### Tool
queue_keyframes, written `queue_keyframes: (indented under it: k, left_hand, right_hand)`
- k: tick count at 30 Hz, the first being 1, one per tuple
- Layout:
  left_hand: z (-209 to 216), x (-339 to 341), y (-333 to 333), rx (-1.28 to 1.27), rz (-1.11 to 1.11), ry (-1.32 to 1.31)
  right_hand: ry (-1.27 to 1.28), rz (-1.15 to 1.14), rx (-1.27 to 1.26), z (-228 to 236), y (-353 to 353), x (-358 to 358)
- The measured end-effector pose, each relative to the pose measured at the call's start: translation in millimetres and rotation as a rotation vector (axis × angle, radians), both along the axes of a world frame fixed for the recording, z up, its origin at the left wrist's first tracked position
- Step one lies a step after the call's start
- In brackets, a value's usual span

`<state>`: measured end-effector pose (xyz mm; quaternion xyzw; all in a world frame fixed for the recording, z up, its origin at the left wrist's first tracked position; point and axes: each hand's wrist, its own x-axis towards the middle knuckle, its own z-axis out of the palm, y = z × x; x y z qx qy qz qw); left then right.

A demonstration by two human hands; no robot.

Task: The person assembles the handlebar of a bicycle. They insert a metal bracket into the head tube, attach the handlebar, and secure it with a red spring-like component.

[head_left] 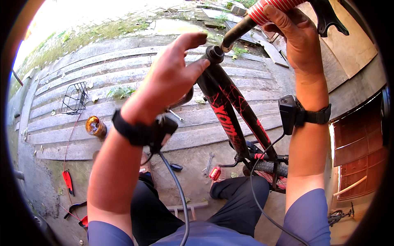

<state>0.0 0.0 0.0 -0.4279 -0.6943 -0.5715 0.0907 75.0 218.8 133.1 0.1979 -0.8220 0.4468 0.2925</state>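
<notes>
A black bicycle frame with red markings stands upright in front of me, its head tube near the top centre. My right hand is closed around a red-and-white striped grip on a dark bar above the frame. Beside the head tube my left hand is raised with fingers spread, thumb near the tube top, holding nothing I can see. Both wrists carry black strapped devices with cables. The rear wheel and red parts show below.
On the ground lie a black wire basket, an amber jar, wrenches, a small red object and red-handled tools. A corrugated sheet covers the ground behind; wooden boards and a brick wall stand at right.
</notes>
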Motion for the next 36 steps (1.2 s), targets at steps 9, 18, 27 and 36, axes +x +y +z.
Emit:
queue_keyframes:
  k: [9,18,27,36]
  left_hand:
    - [43,-40,18,0.048,-0.717,-0.376]
    - [36,-46,16,0.098,-0.669,-0.364]
    - [26,-52,26,0.086,-0.558,-0.303]
    - [24,-56,29,-0.017,-0.501,-0.301]
  right_hand:
    - [-0.025,0.109,-0.187,4,10,-7]
    - [-0.046,0.117,-0.191,1,16,-13]
    - [-0.049,0.131,-0.158,0,18,-22]
    - [-0.043,0.162,-0.112,-10,24,-28]
